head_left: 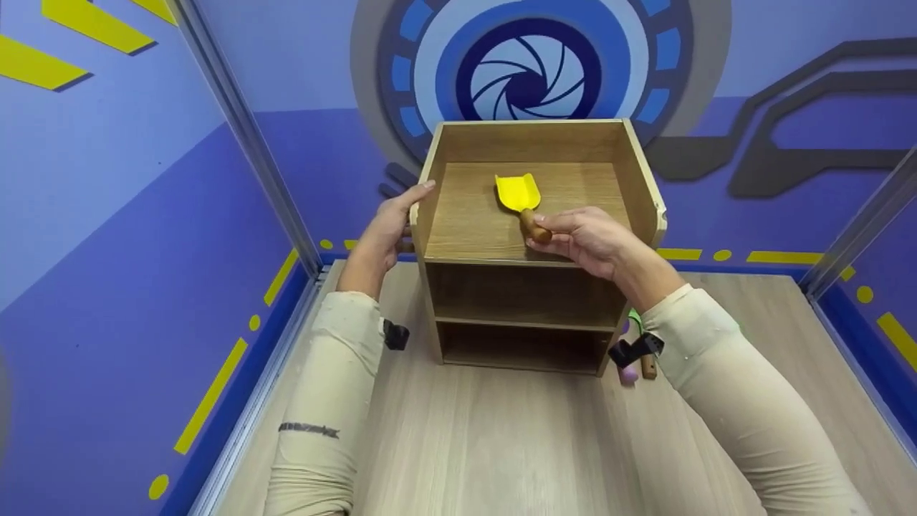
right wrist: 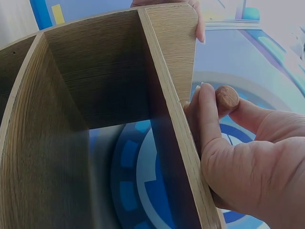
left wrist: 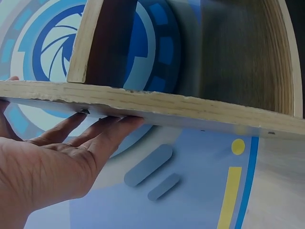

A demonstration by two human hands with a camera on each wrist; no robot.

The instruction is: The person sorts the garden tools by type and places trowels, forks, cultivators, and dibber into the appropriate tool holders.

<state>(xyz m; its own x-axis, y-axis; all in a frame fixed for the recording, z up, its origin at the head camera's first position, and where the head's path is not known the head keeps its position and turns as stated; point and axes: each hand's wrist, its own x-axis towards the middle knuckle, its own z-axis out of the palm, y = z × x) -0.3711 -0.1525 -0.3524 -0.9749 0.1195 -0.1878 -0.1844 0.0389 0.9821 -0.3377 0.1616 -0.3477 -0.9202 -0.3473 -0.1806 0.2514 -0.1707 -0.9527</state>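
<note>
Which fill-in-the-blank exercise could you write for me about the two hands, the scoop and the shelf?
The right hand holds the scoop by its wooden ____.
The scoop's front part is bright ____.
The left hand touches the shelf's ____ side in the head view.
Below its top, the shelf has ____ open compartments.

Missing words: handle; yellow; left; two.

This looks like a small booth, perhaps in a lab: blue panels [head_left: 143,287] printed with machine-like graphics [head_left: 526,89] wall three sides, metal posts [head_left: 242,122] stand at the corners, and a wood-grain desk [head_left: 494,444] spans the base.
</note>
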